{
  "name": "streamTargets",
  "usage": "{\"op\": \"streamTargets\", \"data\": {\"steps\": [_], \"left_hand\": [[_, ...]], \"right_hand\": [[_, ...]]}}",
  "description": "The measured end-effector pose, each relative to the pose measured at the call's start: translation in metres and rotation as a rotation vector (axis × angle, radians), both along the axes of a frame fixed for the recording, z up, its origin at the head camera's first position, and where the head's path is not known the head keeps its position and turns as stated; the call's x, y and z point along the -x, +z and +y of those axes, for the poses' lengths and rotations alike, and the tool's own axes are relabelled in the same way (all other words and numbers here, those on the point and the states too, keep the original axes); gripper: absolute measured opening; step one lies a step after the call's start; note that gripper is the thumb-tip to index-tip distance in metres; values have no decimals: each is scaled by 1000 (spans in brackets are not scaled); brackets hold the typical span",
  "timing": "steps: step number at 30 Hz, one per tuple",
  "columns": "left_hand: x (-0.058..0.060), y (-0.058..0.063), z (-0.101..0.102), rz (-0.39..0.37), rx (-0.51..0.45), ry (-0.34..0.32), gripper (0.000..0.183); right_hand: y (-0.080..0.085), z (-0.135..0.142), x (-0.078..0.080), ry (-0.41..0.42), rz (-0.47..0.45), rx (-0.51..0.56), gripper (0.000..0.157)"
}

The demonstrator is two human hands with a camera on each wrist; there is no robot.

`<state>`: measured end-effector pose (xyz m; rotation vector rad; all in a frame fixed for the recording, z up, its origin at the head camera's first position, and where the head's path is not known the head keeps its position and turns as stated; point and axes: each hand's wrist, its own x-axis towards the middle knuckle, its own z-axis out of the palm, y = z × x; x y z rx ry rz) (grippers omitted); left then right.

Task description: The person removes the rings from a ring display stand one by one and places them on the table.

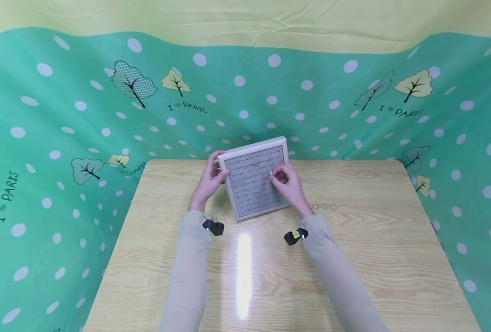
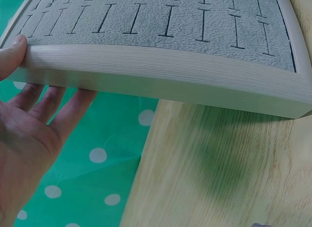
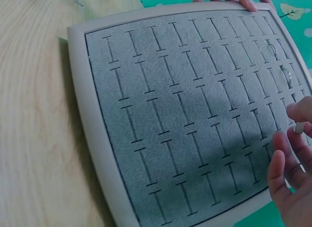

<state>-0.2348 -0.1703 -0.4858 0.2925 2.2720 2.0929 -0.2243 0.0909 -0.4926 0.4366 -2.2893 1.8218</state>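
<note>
A ring display tray [image 1: 257, 180], with a pale frame and a grey padded face cut with rows of slots, is held tilted near the table's back edge. My left hand [image 1: 213, 177] grips its left side, thumb on the frame [image 2: 122, 61] and fingers underneath. My right hand [image 1: 286, 182] is over the tray's right part, pinching a small silvery ring [image 3: 299, 128] between thumb and fingers, close to the slots. Two rings, one [image 3: 272, 50] beside another [image 3: 286, 76], sit in slots near the tray's upper edge. Whether the pinched ring touches the pad is hidden by the fingers.
Three loose rings lie in a row on the wooden table [image 1: 374, 258] right of the tray, the nearest ring [image 1: 315, 207] beside my right wrist. A green dotted curtain [image 1: 228, 101] hangs behind the table and along both sides.
</note>
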Motion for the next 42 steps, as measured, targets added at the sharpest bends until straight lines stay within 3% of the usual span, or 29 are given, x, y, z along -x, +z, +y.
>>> {"op": "streamTargets", "data": {"steps": [7,19,26,31,35,42], "left_hand": [[0,0,-1,14,1,-10,59],[1,0,-1,-4,-25,-23,61],[-9,19,1,-1,-6,-33,59],[-11,23,3,-6,-8,-26,59],[-10,21,2,-16,-19,-27,59],[0,0,-1,3,-32,-18,60]], "right_hand": [[-19,13,-4,-33,-63,-56,12],[-36,35,-15,-55,-95,-84,9],[-54,52,-26,-50,-74,-91,10],[-66,65,-35,-80,-119,-133,10],[-75,77,-42,-110,-172,-155,10],[-87,96,-52,-133,-210,-171,12]]}}
